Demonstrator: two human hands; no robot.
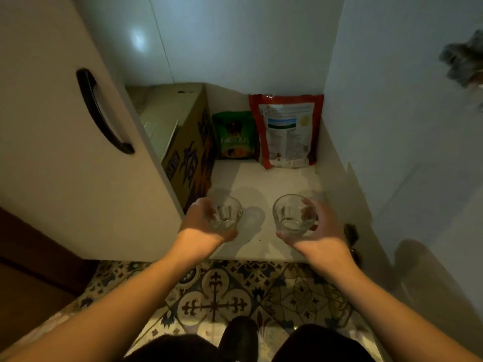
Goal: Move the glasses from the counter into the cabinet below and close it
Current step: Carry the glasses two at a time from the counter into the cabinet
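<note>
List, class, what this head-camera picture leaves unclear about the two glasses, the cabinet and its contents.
- Whether the clear faceted glass in the left hand and the clear faceted glass in the right hand touch the white cabinet floor: the angle hides it.
- The brown printed cardboard box: partly hidden by the cream cabinet door.
- Print on the red and white pouch and green packet: too small.
- Grey object at the right edge: blurred, cut off.

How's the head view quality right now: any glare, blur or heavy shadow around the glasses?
Head view: dim; soft glare spot on the cabinet back wall; wide-angle bending at edges; blurred grey object top right; both glasses cast shadows on the shelf.
</note>
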